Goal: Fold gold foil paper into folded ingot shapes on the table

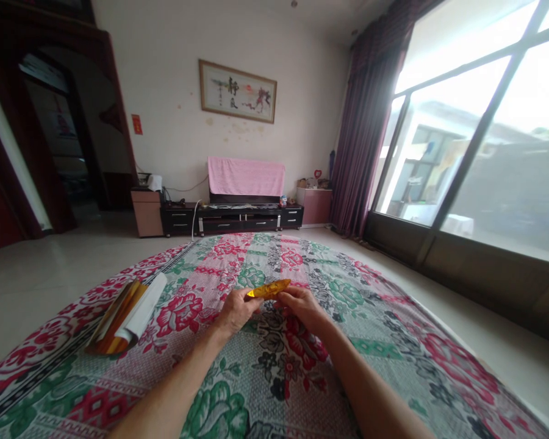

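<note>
A piece of shiny gold foil paper [269, 289], folded into a narrow boat-like shape with a pointed right end, is held between both hands just above the flowered tablecloth [219, 396]. My left hand [238, 312] pinches its left end between thumb and fingers. At the right end, my right hand [301, 306] grips the lower edge, its fingertips partly hidden behind the foil. Off to the left lies a loose stack of gold and white paper sheets [125, 314], curled up at the sides and apart from both hands.
The round table's cloth spreads out in front of me. Beyond it stand a low black TV cabinet [242, 222] and a television draped with a pink cloth [246, 175]. Large windows [476, 134] and a purple curtain [361, 134] are on the right, a dark doorway [68, 134] on the left.
</note>
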`<state>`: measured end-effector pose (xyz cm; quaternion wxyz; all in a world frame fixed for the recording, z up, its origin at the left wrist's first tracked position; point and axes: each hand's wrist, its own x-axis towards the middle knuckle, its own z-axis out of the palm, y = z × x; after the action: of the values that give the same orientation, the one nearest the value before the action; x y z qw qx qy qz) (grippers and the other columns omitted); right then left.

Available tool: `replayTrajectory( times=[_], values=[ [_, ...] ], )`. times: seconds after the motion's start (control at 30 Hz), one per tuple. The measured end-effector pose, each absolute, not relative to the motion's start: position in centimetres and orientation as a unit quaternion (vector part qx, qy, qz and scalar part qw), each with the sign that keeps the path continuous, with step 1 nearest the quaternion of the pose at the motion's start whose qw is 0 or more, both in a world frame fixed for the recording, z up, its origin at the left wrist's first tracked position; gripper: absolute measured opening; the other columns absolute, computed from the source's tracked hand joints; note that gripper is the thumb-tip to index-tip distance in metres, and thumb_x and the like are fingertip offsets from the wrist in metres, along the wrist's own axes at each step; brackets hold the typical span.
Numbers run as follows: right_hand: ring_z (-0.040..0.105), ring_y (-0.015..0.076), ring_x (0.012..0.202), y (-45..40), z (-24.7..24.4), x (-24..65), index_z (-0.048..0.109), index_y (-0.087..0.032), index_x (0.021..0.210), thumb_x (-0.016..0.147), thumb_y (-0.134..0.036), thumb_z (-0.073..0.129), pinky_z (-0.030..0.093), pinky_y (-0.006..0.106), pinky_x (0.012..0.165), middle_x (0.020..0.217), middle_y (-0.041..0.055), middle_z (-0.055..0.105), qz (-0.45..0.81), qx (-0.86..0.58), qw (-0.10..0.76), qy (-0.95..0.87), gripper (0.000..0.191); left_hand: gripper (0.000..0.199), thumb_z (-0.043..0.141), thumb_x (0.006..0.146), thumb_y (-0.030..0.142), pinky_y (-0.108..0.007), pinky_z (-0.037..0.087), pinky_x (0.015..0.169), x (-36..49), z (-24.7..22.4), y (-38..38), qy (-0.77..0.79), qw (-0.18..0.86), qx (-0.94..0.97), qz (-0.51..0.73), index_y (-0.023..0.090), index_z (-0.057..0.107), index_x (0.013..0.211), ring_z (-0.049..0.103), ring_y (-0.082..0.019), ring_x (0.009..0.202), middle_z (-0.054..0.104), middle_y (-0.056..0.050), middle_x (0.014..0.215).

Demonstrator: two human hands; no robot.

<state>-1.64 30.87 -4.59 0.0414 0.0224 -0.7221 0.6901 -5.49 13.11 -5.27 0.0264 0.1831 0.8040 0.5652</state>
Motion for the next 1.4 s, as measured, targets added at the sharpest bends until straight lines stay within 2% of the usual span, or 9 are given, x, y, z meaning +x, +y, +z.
replayTrajectory(
  times=[0.17,0.27,0.37,0.57,0.8,0.97,1.13,1.3,1.4],
  values=[
    [0.060,0.0143,0.069,30.9,-4.4,-1.5,0.069,-0.020,0.086,0.068,-0.035,0.063,0.042,0.020,0.049,0.086,0.0019,0.069,0.689,0.048,0.001,-0.723,0.025,0.031,0.056,0.072,0.039,-0.021,0.039,0.051,-5.4,-5.4,13.3,0.810,0.012,0.189,0.554,0.014,0.066,0.085,0.057,-0.014,0.057,0.062,-0.001,0.060],
    [0.057,0.0114,0.064,31.2,-4.3,-1.5,0.068,-0.019,0.090,0.063,-0.029,0.066,0.041,0.019,0.049,0.088,0.0016,0.068,0.701,0.026,0.036,-0.712,0.029,0.026,0.054,0.073,0.037,-0.021,0.037,0.052,-5.6,-5.7,13.5,0.838,-0.041,0.188,0.510,0.014,0.066,0.075,0.053,-0.013,0.054,0.060,-0.001,0.057],
    [0.051,0.0084,0.055,31.6,-4.4,-1.6,0.067,-0.017,0.090,0.060,-0.025,0.067,0.041,0.020,0.049,0.078,0.0001,0.067,0.686,-0.001,0.088,-0.722,0.031,0.023,0.054,0.071,0.035,-0.021,0.034,0.051,-5.7,-5.7,13.7,0.862,-0.060,0.186,0.468,0.015,0.065,0.068,0.049,-0.012,0.052,0.057,0.000,0.053],
    [0.055,0.0118,0.055,32.5,-5.2,-1.9,0.065,-0.016,0.090,0.068,-0.035,0.061,0.040,0.021,0.046,0.066,0.0005,0.064,0.637,0.016,0.149,-0.756,0.029,0.020,0.055,0.071,0.034,-0.021,0.032,0.050,-5.5,-5.4,13.7,0.866,-0.053,0.185,0.461,0.017,0.064,0.066,0.047,-0.012,0.051,0.055,0.002,0.052],
    [0.060,0.0139,0.062,33.7,-4.8,-1.6,0.065,-0.017,0.093,0.069,-0.040,0.059,0.043,0.020,0.047,0.074,0.0025,0.066,0.655,0.008,0.115,-0.747,0.034,0.016,0.058,0.069,0.033,-0.020,0.030,0.047,-6.2,-5.1,14.6,0.871,-0.036,0.178,0.457,0.019,0.065,0.065,0.049,-0.012,0.049,0.053,0.003,0.047],
    [0.059,0.0120,0.057,34.8,-4.5,-1.6,0.064,-0.014,0.085,0.071,-0.045,0.056,0.040,0.019,0.042,0.070,0.0033,0.064,0.675,-0.036,0.156,-0.720,0.035,0.014,0.057,0.070,0.030,-0.020,0.030,0.049,-6.7,-4.4,16.3,0.873,-0.043,0.191,0.447,0.019,0.066,0.067,0.053,-0.012,0.050,0.054,0.003,0.047],
    [0.059,0.0120,0.054,35.6,-4.7,-1.8,0.065,-0.014,0.078,0.066,-0.039,0.059,0.041,0.018,0.039,0.067,0.0030,0.065,0.654,-0.085,0.187,-0.728,0.028,0.015,0.058,0.071,0.029,-0.020,0.033,0.051,-6.7,-4.1,17.8,0.875,-0.048,0.192,0.442,0.018,0.068,0.072,0.055,-0.013,0.053,0.057,0.002,0.050],
    [0.059,0.0137,0.051,37.2,-4.9,-2.8,0.068,-0.014,0.077,0.066,-0.034,0.058,0.043,0.020,0.040,0.054,0.0023,0.063,0.606,-0.184,0.239,-0.736,0.025,0.037,0.059,0.071,0.022,-0.020,0.041,0.061,-6.8,-5.3,18.2,0.870,-0.073,0.152,0.463,0.017,0.061,0.108,0.061,-0.013,0.061,0.066,0.001,0.065],
    [0.057,0.0141,0.047,39.1,-5.0,-3.9,0.069,-0.015,0.070,0.065,-0.034,0.058,0.042,0.021,0.037,0.050,0.0027,0.061,0.581,-0.241,0.278,-0.726,0.022,0.035,0.055,0.074,0.022,-0.020,0.042,0.062,-6.8,-6.1,18.0,0.869,-0.075,0.163,0.461,0.016,0.060,0.108,0.062,-0.013,0.063,0.067,0.001,0.066]
  ],
)
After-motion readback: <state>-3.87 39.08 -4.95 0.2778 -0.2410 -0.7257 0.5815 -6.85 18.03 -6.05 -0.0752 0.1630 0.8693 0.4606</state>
